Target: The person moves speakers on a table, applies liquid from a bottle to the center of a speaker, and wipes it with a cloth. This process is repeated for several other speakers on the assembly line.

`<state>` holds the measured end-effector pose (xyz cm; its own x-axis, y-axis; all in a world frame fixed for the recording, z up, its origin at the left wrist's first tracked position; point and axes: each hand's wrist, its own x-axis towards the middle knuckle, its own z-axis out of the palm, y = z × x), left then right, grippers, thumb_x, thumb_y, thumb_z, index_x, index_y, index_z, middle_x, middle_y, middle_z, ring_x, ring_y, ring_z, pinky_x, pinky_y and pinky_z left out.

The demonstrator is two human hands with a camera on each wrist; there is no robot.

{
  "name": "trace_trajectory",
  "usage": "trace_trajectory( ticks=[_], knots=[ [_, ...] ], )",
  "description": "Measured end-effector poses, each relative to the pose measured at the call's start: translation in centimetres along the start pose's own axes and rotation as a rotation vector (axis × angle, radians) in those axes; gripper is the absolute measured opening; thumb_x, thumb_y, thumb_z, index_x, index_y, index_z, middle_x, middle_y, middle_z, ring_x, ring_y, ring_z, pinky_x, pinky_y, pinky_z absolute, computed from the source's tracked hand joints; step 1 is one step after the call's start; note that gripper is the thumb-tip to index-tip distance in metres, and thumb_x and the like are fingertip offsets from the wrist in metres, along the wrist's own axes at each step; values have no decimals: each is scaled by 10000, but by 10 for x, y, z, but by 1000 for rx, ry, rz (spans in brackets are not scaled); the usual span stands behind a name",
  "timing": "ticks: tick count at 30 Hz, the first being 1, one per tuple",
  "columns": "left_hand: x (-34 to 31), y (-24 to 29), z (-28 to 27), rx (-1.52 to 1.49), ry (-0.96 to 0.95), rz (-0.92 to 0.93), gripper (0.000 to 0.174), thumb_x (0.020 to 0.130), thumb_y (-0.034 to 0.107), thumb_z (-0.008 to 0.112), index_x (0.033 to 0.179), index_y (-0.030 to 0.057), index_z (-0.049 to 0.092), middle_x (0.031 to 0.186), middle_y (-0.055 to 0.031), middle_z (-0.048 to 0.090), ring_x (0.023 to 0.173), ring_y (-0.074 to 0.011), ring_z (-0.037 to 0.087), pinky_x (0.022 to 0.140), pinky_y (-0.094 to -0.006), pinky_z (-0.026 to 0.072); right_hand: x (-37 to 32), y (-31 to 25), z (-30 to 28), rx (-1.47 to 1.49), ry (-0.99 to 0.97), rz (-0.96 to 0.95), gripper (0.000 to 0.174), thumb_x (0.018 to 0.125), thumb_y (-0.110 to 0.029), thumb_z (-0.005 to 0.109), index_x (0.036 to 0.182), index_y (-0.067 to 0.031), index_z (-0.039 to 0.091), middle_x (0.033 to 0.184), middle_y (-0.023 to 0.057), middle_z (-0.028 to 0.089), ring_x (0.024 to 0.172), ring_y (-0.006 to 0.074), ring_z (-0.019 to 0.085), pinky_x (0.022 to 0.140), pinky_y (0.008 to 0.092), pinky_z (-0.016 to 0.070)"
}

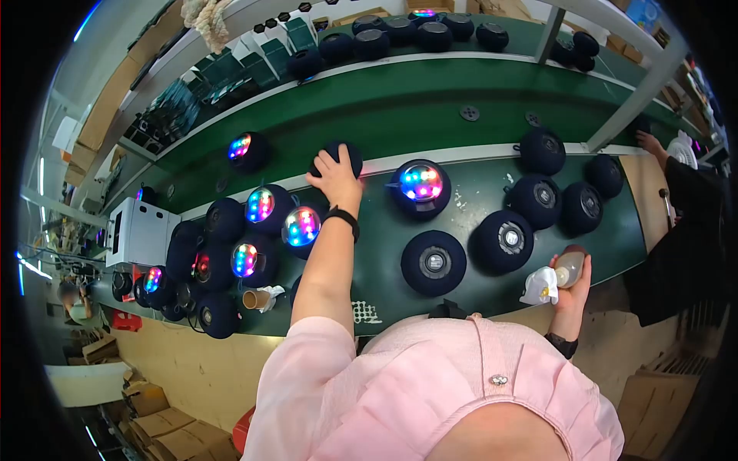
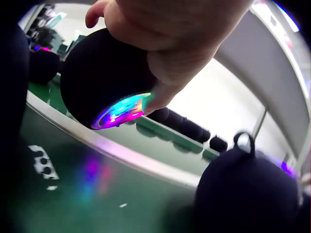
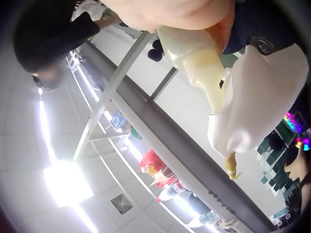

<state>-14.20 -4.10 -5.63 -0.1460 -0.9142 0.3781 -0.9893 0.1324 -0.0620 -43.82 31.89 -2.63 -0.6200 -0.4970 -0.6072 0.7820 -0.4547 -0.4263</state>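
My left hand [image 1: 338, 184] grips a dark, fabric-covered round speaker [image 2: 97, 73] from above, near the white rail. In the left wrist view its lit face [image 2: 121, 111] tilts downward, with coloured light reflected on the green bench and the thumb at that face's edge. Over the bench's front edge, my right hand [image 1: 576, 293] holds a translucent squeeze bottle [image 3: 194, 60]. A white cloth [image 3: 262, 97] wraps around the bottle's nozzle, whose yellowish tip sticks out beyond it. Between the hands stands another speaker [image 1: 420, 188] with glowing coloured lights.
Several dark speakers [image 1: 434, 263] stand right of centre, and a cluster, some lit, fills the left beside a white box [image 1: 142, 230]. A small cardboard tube [image 1: 254, 300] lies near them. Behind the rail [image 1: 492, 152] runs a green belt [image 1: 430, 100]. Another person's dark sleeve [image 1: 696, 192] appears far right.
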Motion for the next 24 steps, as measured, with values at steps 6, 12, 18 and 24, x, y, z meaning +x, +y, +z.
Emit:
trace_trajectory(
  ticks=[6, 12, 18, 24],
  knots=[
    [-51, 11, -13, -85, -97, 136, 727, 599, 244, 763, 1237, 199, 415, 1208, -78, 398, 1170, -254, 352, 889, -583, 293, -6, -4, -8, -2, -10, -30, 470, 837, -437, 554, 1103, -59, 471, 1004, 145, 516, 876, 309, 520, 765, 428, 481],
    [-85, 17, -37, -354, -71, 116, 464, 670, 173, 705, 1106, 115, 556, 1249, -125, 399, 1197, -306, 340, 939, -573, 292, -3, -7, -10, 42, 13, -29, 430, 846, -426, 542, 1075, -63, 508, 991, 144, 544, 874, 310, 532, 777, 434, 479],
    [-144, -12, -96, -1042, -606, 273, 435, 681, 178, 709, 1060, 35, 553, 1126, -165, 494, 1077, -329, 467, 908, -367, 395, 7, 3, -10, -14, -114, -25, 342, 865, -409, 510, 1029, -116, 572, 1010, 83, 591, 929, 305, 544, 843, 470, 436],
    [-175, 5, -80, -1011, -695, 366, 784, 640, 240, 762, 1279, 18, 366, 1270, -234, 380, 1191, -363, 381, 982, -390, 338, -10, 40, 21, -40, -74, 21, 384, 866, -435, 505, 1104, -135, 487, 1060, 96, 524, 968, 300, 511, 830, 518, 432]
  ],
)
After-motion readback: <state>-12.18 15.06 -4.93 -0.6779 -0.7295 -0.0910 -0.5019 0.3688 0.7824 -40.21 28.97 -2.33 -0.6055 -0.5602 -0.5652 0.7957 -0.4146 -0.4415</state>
